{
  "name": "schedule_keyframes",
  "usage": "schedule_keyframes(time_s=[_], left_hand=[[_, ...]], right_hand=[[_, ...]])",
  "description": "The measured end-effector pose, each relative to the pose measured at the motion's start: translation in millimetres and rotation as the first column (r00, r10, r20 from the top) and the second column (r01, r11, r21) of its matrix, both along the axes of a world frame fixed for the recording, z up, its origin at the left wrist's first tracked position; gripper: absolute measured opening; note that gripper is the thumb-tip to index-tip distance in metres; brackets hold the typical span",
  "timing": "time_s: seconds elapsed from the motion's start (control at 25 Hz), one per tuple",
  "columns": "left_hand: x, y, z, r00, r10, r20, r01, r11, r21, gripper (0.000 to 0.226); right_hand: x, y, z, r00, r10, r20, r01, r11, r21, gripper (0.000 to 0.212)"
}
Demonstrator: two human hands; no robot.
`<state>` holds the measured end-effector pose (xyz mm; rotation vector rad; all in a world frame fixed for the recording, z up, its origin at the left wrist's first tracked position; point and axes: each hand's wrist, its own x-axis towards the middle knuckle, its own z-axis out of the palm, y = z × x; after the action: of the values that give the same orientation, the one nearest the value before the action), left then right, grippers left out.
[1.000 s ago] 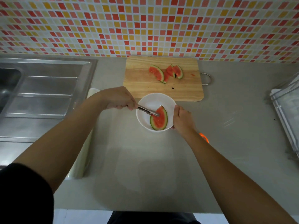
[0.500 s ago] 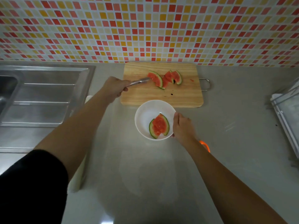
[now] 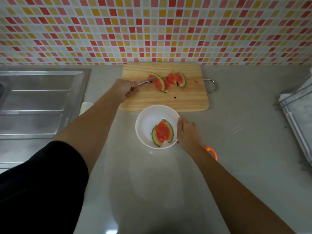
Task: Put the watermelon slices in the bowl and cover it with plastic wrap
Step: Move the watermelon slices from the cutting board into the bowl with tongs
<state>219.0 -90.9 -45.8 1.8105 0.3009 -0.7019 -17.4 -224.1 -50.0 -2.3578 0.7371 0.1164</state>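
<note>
A white bowl (image 3: 146, 122) sits on the counter just in front of a wooden cutting board (image 3: 185, 98). One watermelon slice (image 3: 163, 133) lies in the bowl's right half. My right hand (image 3: 186, 133) grips the bowl's right rim. Several watermelon slices (image 3: 168, 80) lie overlapping on the board. My left hand (image 3: 124, 89) holds metal tongs (image 3: 145, 81), whose tips touch the leftmost slice on the board. A roll of plastic wrap (image 3: 86, 107) peeks out from under my left forearm, mostly hidden.
A steel sink with drainboard (image 3: 38, 105) fills the left side. A wire dish rack (image 3: 297, 122) stands at the right edge. An orange handle (image 3: 211, 152) shows behind my right wrist. A tiled wall backs the counter.
My left hand moved the tongs from the bowl, where they left a slice, up to the slices on the board. My right hand kept its hold on the bowl's rim.
</note>
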Motion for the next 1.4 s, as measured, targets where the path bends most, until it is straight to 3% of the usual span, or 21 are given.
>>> schedule_keyframes(time_s=[0.28, 0.4, 0.64, 0.76, 0.88, 1.04, 1.16, 1.24, 1.4], left_hand=[[-6.8, 19.9, 12.2, 0.998, 0.07, 0.01, -0.068, 0.991, -0.117, 0.017], [-11.7, 34.0, 25.0, 0.999, 0.051, -0.004, -0.051, 0.982, -0.184, 0.012], [-38.6, 76.9, 59.7, 0.982, -0.187, -0.041, 0.175, 0.965, -0.197, 0.015], [-65.3, 84.5, 61.1, 0.955, -0.297, -0.002, 0.296, 0.954, -0.042, 0.014], [-86.4, 71.0, 57.3, 0.903, -0.419, 0.097, 0.391, 0.893, 0.224, 0.013], [-97.8, 57.5, 64.2, 0.687, -0.7, 0.194, 0.459, 0.625, 0.632, 0.023], [-99.5, 63.5, 83.2, 0.55, -0.814, 0.189, 0.43, 0.469, 0.771, 0.032], [-91.7, 73.6, 98.2, 0.562, -0.798, 0.22, 0.426, 0.506, 0.75, 0.029], [-59.9, 58.2, 91.3, 0.771, -0.512, 0.378, 0.331, 0.83, 0.449, 0.017]], right_hand=[[-0.4, 1.2, 0.9, 0.999, -0.001, -0.046, 0.002, 1.0, 0.021, 0.028], [-0.3, 2.8, 3.5, 0.998, -0.064, 0.026, 0.061, 0.991, 0.119, 0.04], [-2.8, 3.8, 4.4, 0.992, -0.115, 0.058, 0.102, 0.978, 0.184, 0.04], [-4.2, 4.1, 5.0, 0.989, -0.131, 0.07, 0.113, 0.97, 0.215, 0.042], [-3.1, 5.0, 6.5, 0.987, -0.143, 0.074, 0.122, 0.965, 0.233, 0.045], [-1.6, 6.6, 5.7, 0.99, -0.121, 0.075, 0.103, 0.973, 0.206, 0.041], [0.2, 5.7, 3.8, 0.991, -0.115, 0.072, 0.099, 0.975, 0.197, 0.043], [0.3, 4.5, 2.6, 0.989, -0.127, 0.075, 0.109, 0.972, 0.208, 0.045], [1.0, 1.1, -0.3, 0.987, -0.132, 0.089, 0.112, 0.973, 0.204, 0.045]])
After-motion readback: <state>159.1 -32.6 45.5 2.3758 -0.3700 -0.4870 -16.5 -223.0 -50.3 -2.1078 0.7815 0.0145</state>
